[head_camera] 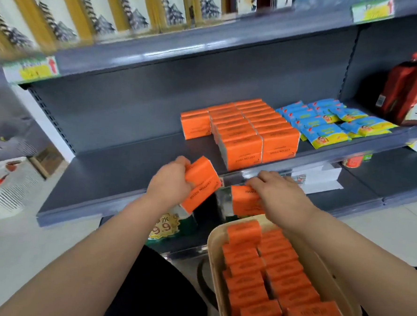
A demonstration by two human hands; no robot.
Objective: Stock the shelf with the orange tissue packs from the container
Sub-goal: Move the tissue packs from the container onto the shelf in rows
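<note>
**user1:** where'd everything end up?

**user2:** left hand (pixel 169 183) gripped one orange pack (pixel 202 184), tilted, at the shelf (pixel 118 174) edge. right hand (pixel 282 197) clutched a second pack (pixel 244 200) just above the container (pixel 212 246). stacked packs (pixel 243 135) sat further back.

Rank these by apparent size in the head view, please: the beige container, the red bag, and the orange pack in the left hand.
1. Beige container, nearest the camera.
2. Red bag, cut off at the frame edge.
3. Orange pack in the left hand.
</note>
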